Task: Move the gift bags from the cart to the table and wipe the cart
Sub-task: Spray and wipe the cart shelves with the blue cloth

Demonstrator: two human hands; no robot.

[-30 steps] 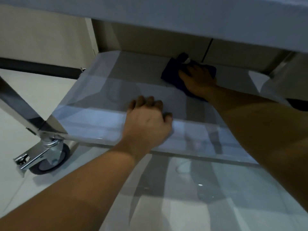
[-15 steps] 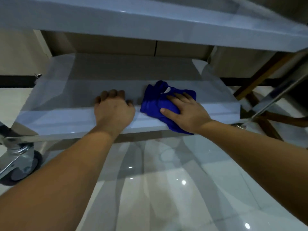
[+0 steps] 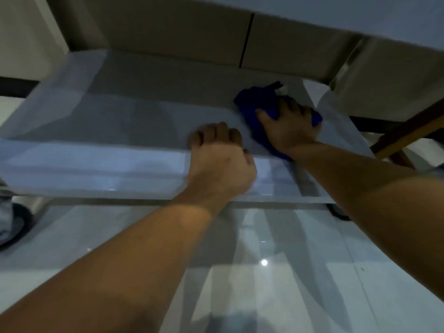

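Observation:
The cart's lower shelf (image 3: pixel 96 131) is a shiny steel tray seen from just above the floor. My left hand (image 3: pixel 221 162) grips its front rim near the middle, fingers curled over the edge. To the right, my right hand (image 3: pixel 290 126) presses flat on a crumpled blue cloth (image 3: pixel 257 102) that lies on the shelf near its back right corner. The cloth sticks out beyond my fingers and under my wrist. No gift bags are in view.
The cart's upper shelf (image 3: pixel 384 18) hangs overhead at the top. A caster wheel (image 3: pixel 14 224) stands at the left and another (image 3: pixel 338 213) at the right. Wooden furniture legs (image 3: pixel 408 131) stand right of the cart. A glossy tiled floor (image 3: pixel 264 272) lies below.
My right hand has slid the blue cloth from the shelf's front edge toward the back right. My left hand has kept its grip on the front rim.

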